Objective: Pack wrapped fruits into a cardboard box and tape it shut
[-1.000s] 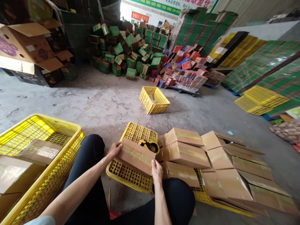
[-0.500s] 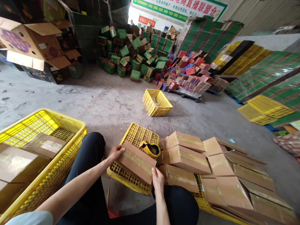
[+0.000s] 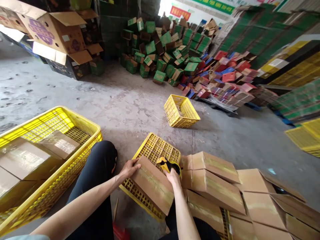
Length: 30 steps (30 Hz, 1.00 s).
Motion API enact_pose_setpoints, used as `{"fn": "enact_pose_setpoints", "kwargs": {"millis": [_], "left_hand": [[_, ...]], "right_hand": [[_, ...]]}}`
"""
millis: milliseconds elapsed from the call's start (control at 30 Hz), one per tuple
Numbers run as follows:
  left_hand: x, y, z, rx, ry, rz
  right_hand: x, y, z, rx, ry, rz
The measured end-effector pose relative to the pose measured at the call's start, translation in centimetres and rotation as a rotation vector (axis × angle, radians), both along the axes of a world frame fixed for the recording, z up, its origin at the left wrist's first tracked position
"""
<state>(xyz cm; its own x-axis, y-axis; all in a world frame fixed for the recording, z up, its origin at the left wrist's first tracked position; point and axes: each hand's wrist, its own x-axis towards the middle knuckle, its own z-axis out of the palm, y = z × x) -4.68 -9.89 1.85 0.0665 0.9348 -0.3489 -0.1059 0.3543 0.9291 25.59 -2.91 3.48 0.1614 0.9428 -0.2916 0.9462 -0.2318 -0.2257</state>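
A closed cardboard box (image 3: 153, 183) lies tilted on an upturned yellow crate (image 3: 161, 146), with a strip of tape along its top. My left hand (image 3: 130, 169) grips the box's left end, thumb on top and fingers at its far edge. On the crate just behind the box is a yellow and black tape dispenser (image 3: 163, 164). My right hand (image 3: 173, 176) has its fingers closed around the dispenser's near side; the fingertips are partly hidden.
Taped cardboard boxes (image 3: 220, 186) stand in rows at my right. A large yellow basket (image 3: 96, 131) holding boxes is at my left. Another yellow basket (image 3: 181, 111) sits on the floor ahead. Piles of green cartons (image 3: 160, 76) and red cartons (image 3: 228, 76) lie farther back.
My right hand has left the box's right end and moved up to the tape dispenser. My left hand stays on the box. The view has turned left.
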Motion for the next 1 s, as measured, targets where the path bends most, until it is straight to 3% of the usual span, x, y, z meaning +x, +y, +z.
{"fn": "enact_pose_setpoints", "kwargs": {"millis": [167,333,433,567,667,733,800,900,1000], "left_hand": [[-0.4,0.5,-0.1,0.008,-0.011,-0.065],[-0.7,0.7,0.1,0.010,-0.014,-0.086],[-0.7,0.7,0.1,0.003,0.025,-0.054],[-0.8,0.8,0.3,-0.012,0.080,-0.043],[-0.9,0.8,0.6,0.011,0.077,-0.067],[-0.9,0.8,0.9,0.027,0.078,-0.076],[-0.9,0.7,1.1,0.026,0.090,-0.067],[-0.8,0.6,1.3,0.004,0.105,-0.034],[-0.7,0.6,1.3,-0.021,0.110,0.010]], "right_hand": [[-0.3,2.0,-0.9,-0.186,-0.109,-0.013],[-0.5,1.9,0.2,-0.226,-0.113,0.018],[-0.5,2.2,2.2,-0.188,-0.105,0.022],[-0.2,2.1,6.9,-0.082,-0.043,0.011],[-0.7,0.1,10.6,-0.058,0.127,0.046],[-1.9,-2.0,12.1,-0.124,0.588,0.036],[-3.6,-4.1,12.8,-0.228,0.822,0.047],[-5.9,-5.7,12.6,-0.310,0.878,0.074],[-6.7,-5.7,12.4,-0.349,0.859,0.115]]}}
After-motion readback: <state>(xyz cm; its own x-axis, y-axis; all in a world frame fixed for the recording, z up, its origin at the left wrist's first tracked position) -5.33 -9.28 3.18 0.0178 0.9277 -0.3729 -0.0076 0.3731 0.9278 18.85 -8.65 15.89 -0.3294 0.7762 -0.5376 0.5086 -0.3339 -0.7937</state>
